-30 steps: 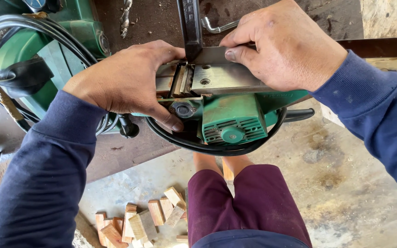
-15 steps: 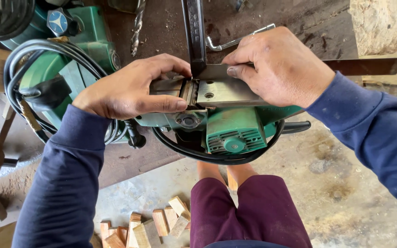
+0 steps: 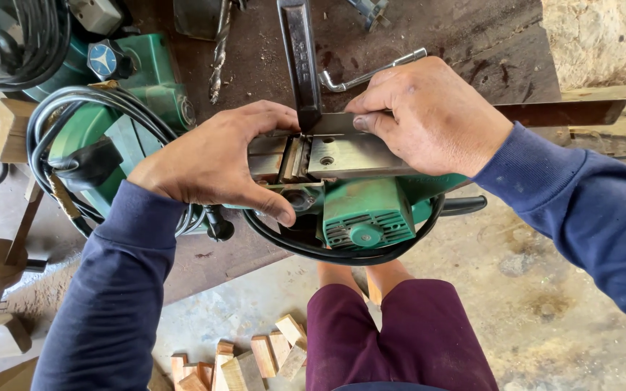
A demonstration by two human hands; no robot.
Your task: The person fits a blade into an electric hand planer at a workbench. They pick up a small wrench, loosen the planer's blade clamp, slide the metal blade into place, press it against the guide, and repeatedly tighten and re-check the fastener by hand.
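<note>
A green electric planer [image 3: 364, 210] lies upside down at the edge of a dark workbench [image 3: 429, 43], its grey metal sole plate [image 3: 349, 153] facing up. My left hand [image 3: 215, 163] grips the planer's left end, thumb by a round knob and fingers over the cutter drum slot [image 3: 293, 158]. My right hand [image 3: 429, 116] presses on the sole plate's far edge, fingertips touching a flat dark metal bar [image 3: 300, 61] that stands on the plate near the slot. A black power cord [image 3: 342, 253] loops under the planer.
A second green power tool [image 3: 121, 123] with coiled black cable lies to the left. A drill bit [image 3: 219, 51] and a bent metal key [image 3: 371, 72] rest on the bench. A long wooden strip [image 3: 566, 112] runs right. Small wood offcuts [image 3: 248, 358] lie on the concrete floor by my legs.
The view has shifted so planer and hands sit slightly lower and left. Both hands keep the same hold; the dark bar stays on the plate.
</note>
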